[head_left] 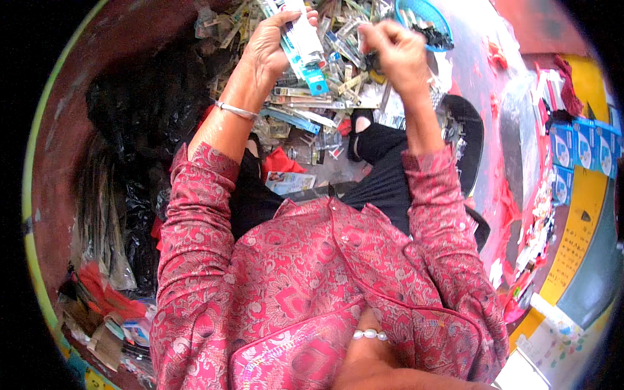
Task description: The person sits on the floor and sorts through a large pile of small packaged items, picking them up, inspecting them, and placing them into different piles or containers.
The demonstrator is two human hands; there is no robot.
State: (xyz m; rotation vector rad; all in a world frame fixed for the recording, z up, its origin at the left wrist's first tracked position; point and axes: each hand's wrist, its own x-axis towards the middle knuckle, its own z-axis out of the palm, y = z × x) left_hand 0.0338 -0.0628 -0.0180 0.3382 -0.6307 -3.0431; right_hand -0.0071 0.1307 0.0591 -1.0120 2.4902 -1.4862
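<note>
My left hand (266, 47) is closed around a small bundle of flat, narrow packets (304, 40), white with blue ends. The bundle hangs at a tilt above a wide heap of mixed small packets (311, 102) on the floor in front of my feet. To the right, my right hand (403, 57) is raised over the same heap with its fingers curled together. It is slightly blurred, and what sits in its fingertips, if anything, cannot be made out. Just beyond it stands a round blue basket (448, 27) with dark pieces inside.
Large black plastic bags (140, 110) lie on the left. Scraps of red cloth (283, 161) and a printed leaflet (290, 182) are between my legs. A dark curved object (471, 130) stands by my right knee. Blue printed cards (563, 146) hang at the far right.
</note>
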